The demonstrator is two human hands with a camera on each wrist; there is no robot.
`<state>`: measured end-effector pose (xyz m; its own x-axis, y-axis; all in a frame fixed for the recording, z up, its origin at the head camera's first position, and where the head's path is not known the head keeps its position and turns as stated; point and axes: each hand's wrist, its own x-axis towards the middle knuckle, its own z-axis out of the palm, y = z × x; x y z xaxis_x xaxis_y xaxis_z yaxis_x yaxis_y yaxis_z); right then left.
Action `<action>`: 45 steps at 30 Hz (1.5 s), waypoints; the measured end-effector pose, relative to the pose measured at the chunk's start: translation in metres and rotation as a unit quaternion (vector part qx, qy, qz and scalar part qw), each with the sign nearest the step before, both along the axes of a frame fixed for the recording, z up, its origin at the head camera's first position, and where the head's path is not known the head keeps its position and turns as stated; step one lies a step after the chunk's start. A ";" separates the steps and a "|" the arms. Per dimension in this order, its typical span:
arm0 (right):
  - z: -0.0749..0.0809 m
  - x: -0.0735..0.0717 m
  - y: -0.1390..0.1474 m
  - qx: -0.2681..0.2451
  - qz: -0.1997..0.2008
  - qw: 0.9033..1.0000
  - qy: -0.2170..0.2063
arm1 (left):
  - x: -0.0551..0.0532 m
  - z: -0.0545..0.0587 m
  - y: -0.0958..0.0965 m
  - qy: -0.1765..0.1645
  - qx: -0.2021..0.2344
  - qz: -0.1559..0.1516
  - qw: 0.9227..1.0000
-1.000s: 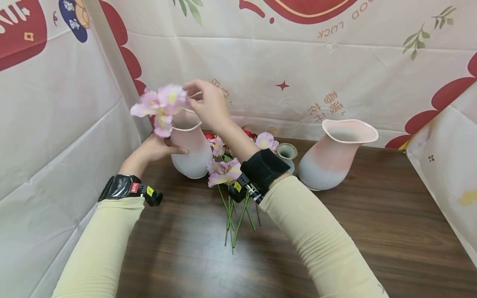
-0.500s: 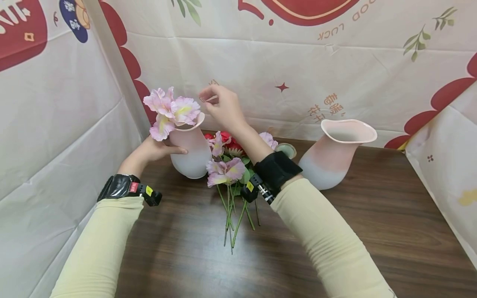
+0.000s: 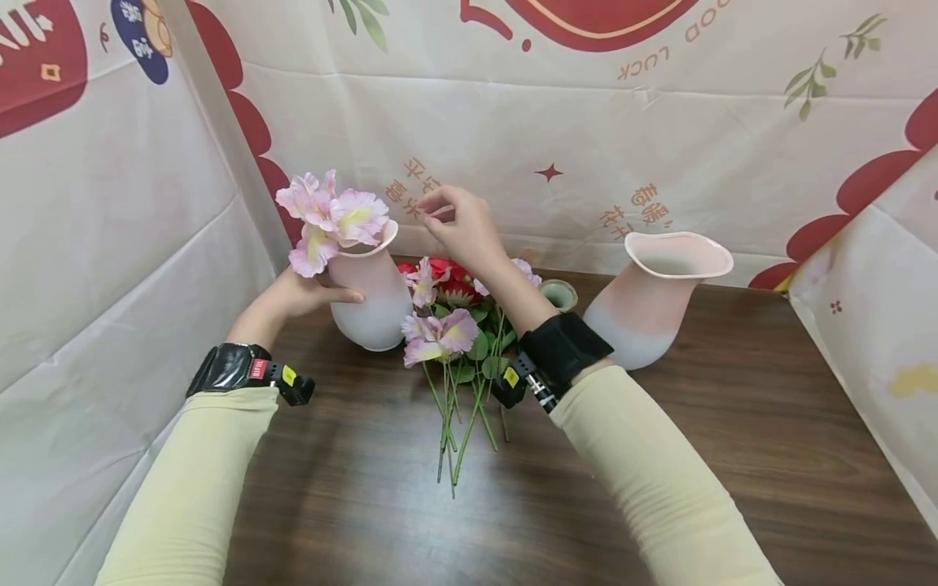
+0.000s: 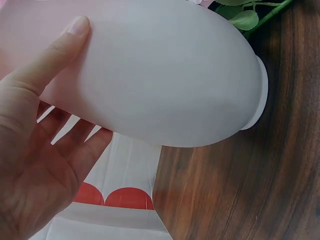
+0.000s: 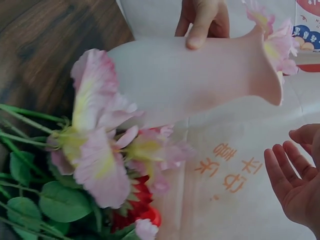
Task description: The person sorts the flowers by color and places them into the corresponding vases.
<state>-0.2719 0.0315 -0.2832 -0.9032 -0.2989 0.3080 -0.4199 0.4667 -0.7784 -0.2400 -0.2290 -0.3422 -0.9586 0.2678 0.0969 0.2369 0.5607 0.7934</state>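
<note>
Held vase: pink-to-white, flare-mouthed, smooth ceramic-looking vase (image 3: 377, 305), at the left on the dark wood-grain bench (image 3: 366, 505); slight tilt, cannot tell.
Blooms in its mouth: pale pink-and-yellow, ruffled, artificial-looking blooms (image 3: 359, 216), leaning over the rim.
Left hand (image 3: 289, 293): fingers and thumb wrapped on the vase.
Right hand (image 3: 465, 230): clear of the rim, fingers loosely bent, holding nothing.
Loose pile: pink and red flowers (image 3: 440, 335) with green stems, just beside the vase.
Beyond: small greenish round-mouthed pot (image 3: 559, 293), partly hidden; second pink-to-white vase (image 3: 645, 309).
Step, judged: filling the held vase; these blooms look released.
Next move, judged: calls for pinching one stem free while the left steadies.
</note>
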 end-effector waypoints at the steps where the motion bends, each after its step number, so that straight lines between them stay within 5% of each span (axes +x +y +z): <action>1: -0.003 0.002 0.003 0.000 -0.003 1.000 -0.005 | 0.001 0.000 0.000 0.001 -0.002 0.000 1.000; 8: -0.024 0.012 0.026 -0.002 -0.011 1.000 -0.022 | 0.008 -0.003 0.004 0.028 0.004 -0.006 1.000; 24: -0.065 0.042 0.062 0.003 -0.029 0.999 -0.045 | 0.022 -0.007 0.007 0.021 0.009 0.010 1.000; 39: -0.096 0.067 0.078 -0.097 -0.006 0.990 -0.104 | 0.035 0.006 0.013 -0.014 0.011 0.017 1.000; 45: -0.111 0.080 0.079 -0.125 0.008 0.982 -0.142 | 0.028 -0.003 0.009 0.000 0.006 0.015 1.000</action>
<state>-0.1915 0.1109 -0.3947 -0.9589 -0.2611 0.1111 -0.1761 0.2405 -0.9545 -0.2121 -0.2198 -0.3451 -0.9664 0.2373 0.0991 0.2192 0.5589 0.7997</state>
